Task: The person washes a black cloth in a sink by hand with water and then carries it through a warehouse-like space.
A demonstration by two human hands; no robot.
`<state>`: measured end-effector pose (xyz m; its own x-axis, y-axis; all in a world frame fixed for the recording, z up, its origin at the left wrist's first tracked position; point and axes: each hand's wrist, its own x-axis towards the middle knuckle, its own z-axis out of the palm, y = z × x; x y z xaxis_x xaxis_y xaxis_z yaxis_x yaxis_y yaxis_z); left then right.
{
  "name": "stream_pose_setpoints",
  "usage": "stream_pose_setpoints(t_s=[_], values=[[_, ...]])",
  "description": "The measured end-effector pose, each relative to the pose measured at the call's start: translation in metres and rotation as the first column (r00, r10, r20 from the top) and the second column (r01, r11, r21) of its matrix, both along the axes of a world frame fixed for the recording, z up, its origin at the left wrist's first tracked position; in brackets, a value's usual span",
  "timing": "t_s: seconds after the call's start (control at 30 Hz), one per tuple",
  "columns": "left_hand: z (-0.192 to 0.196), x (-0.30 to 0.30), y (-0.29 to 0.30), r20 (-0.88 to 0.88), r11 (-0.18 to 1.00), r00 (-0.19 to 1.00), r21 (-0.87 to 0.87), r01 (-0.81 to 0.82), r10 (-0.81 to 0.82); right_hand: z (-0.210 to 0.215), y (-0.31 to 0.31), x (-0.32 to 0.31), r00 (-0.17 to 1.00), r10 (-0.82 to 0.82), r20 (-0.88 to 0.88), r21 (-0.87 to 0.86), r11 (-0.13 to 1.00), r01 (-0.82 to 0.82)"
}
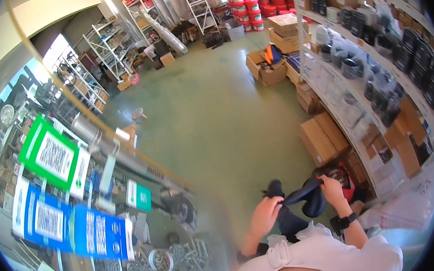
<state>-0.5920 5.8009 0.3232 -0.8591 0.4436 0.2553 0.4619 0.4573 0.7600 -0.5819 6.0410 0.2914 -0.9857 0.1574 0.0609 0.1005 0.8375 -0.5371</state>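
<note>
A dark blue floppy piece of fabric (pixel 302 195) stretches between both my hands in front of my white shirt. My left hand (pixel 264 215) is closed on its left end, low in the view. My right hand (pixel 332 188) pinches its right end a little higher; a black watch (pixel 347 221) sits on that wrist. A rounded fold of the fabric hangs below my right hand. Behind the fabric lies a red and black object (pixel 343 174) on the floor. What looks like a dark shoe tip (pixel 274 186) shows just above my left hand.
Long shelves (pixel 377 68) with black packed goods run along the right, with cardboard boxes (pixel 322 138) beneath and further back (pixel 265 68). Stacked red buckets (pixel 254 1) and metal racks (pixel 109 46) stand at the back. A glass-fronted display (pixel 104 209) with labels and metal hardware fills the left. Green floor (pixel 210 115) lies between.
</note>
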Motion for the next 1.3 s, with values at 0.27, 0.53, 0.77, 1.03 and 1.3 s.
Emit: stream_pose_setpoints(t_s=[0.27,0.53,0.77,1.03,1.3], values=[[0.003,-0.126,-0.038,0.397,0.968,0.885,-0.033,-0.249,0.242,0.002,-0.051,-0.168,0.990,0.134,-0.044,-0.170,0.976,-0.140],[0.022,-0.218,-0.062,0.090,0.837,0.836,0.040,-0.546,0.541,-0.029,-0.110,-0.320,0.937,0.261,-0.234,-0.874,0.365,-0.320],[0.034,-0.326,-0.095,0.257,0.691,0.719,0.201,-0.694,0.646,-0.006,-0.139,-0.434,0.929,0.324,-0.179,-0.863,0.402,-0.306],[0.067,-0.427,-0.138,0.125,0.876,0.879,0.096,-0.473,0.461,0.035,-0.171,-0.547,0.938,0.212,-0.276,-0.841,0.418,-0.342],[0.042,-0.517,-0.204,-0.157,0.854,0.852,-0.072,-0.515,0.500,0.017,-0.203,-0.680,0.995,0.080,-0.057,-0.977,-0.210,-0.039]])
